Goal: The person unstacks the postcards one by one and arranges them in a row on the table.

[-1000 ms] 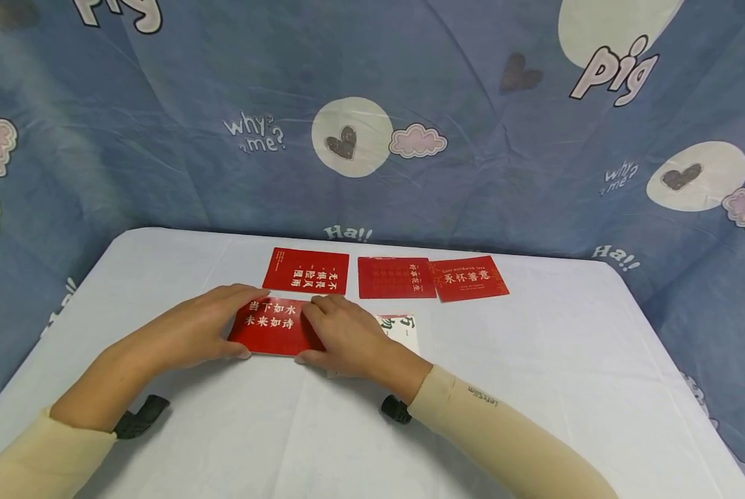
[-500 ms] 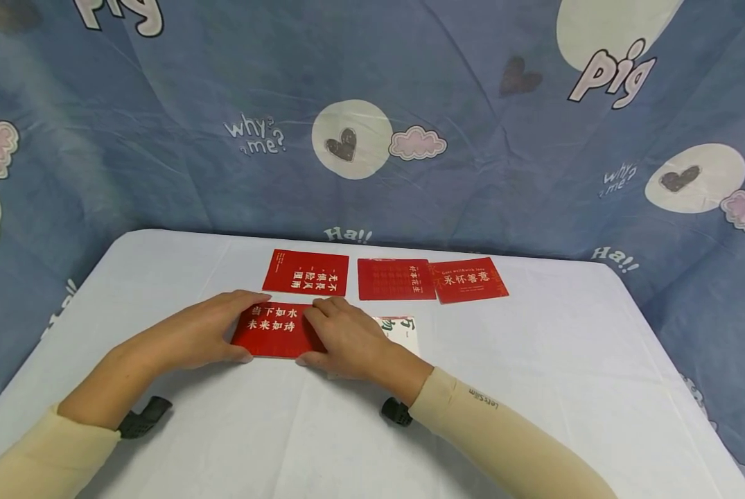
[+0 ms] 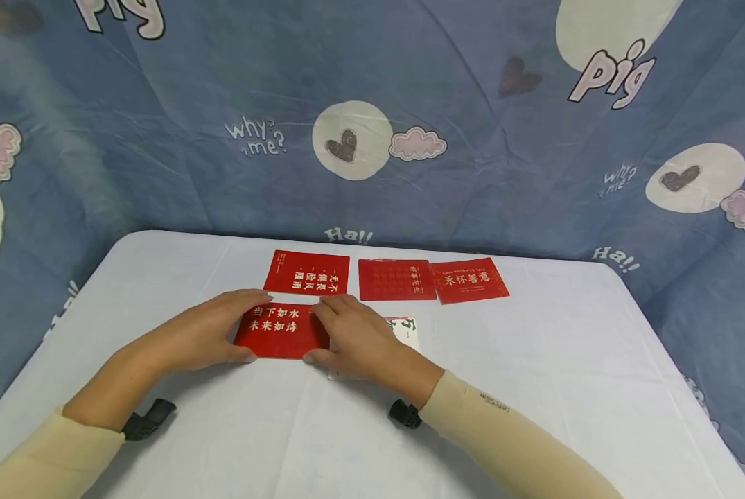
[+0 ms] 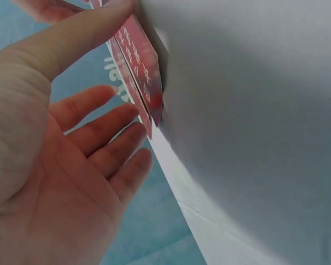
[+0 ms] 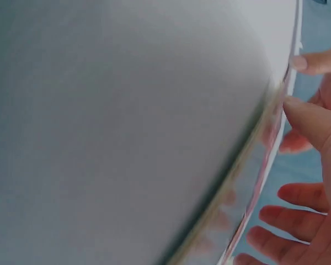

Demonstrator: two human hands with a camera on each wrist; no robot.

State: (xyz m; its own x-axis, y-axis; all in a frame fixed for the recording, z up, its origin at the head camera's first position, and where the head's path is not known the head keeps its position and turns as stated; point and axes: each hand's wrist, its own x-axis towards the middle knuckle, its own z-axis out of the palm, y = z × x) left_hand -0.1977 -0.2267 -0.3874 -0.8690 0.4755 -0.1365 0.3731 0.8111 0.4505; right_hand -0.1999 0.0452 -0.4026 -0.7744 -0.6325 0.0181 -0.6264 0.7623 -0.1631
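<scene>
A red card (image 3: 281, 339) with white Chinese lettering lies flat near the middle of the white table, between my two hands. My left hand (image 3: 206, 333) holds its left end, with the thumb at the near edge and the fingers reaching the far corner. At the right end my right hand (image 3: 360, 339) holds the card in the same way and covers that end. Beneath the right hand shows part of a white card (image 3: 405, 333) with green lettering. The left wrist view shows the left thumb beside the red card (image 4: 146, 72).
Behind the hands lie more red cards in a row: one with white lettering (image 3: 306, 272), a middle card (image 3: 391, 278), and a slightly turned right card (image 3: 468, 279) touching it. A patterned blue cloth (image 3: 372, 201) hangs behind the white table (image 3: 534, 388).
The red card has shifted slightly to the right with both hands. The right hand has moved a little further right, covering more of the white card's lettering. The back cards stay put.
</scene>
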